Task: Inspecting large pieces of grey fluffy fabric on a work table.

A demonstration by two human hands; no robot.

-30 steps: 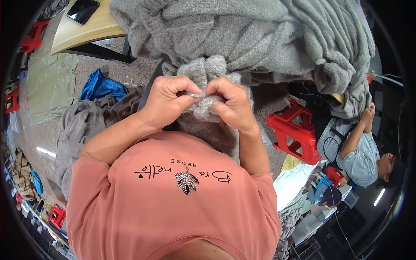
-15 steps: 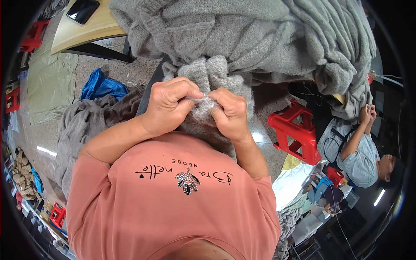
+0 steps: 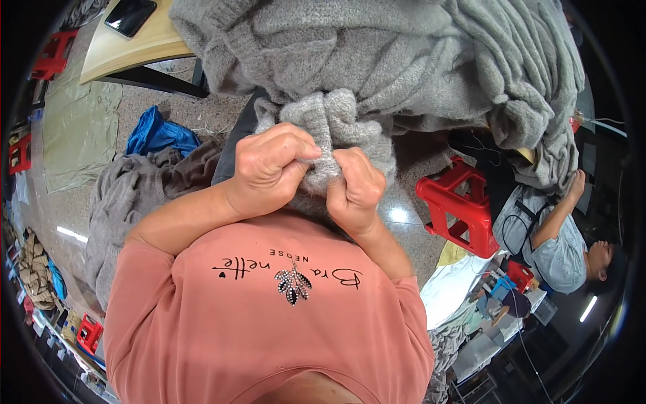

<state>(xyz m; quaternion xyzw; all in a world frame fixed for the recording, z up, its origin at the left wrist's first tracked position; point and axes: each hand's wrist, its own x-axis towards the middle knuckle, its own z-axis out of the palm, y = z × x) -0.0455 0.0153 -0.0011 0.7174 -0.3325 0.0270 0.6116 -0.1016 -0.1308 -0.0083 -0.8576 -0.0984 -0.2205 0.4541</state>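
Hands: left hand (image 3: 272,168) and right hand (image 3: 354,190) are both curled into fists, close side by side, each pinching the same bunched edge of the grey knitted garment (image 3: 336,128); thumbs press the knit against bent forefingers

Garment look: pale grey, fuzzy wool-like yarn with a soft halo; the gripped part is gathered into thick rounded folds; ribbing shows further up; whether a tool or thread is between the fingers cannot be told

Garment place: the pinched fold sits just below the big grey heap (image 3: 404,54), touching it and running up into it; it is held in front of the person's chest, above the salmon-pink shirt (image 3: 269,316)

Heap: the same grey knit piled high on the desk (image 3: 128,47), spilling over its near edge and hanging down to the right of the hands

Desk: light wood top, left of the heap; a dark phone (image 3: 130,15) lies on it, well apart from the garment

Floor: left of the garment lie a brownish-grey knit pile (image 3: 128,195) and a blue cloth (image 3: 158,135); right of the garment stands a red plastic stool (image 3: 457,205)

Other person: beyond the stool, in a light blue shirt (image 3: 548,242), one arm raised
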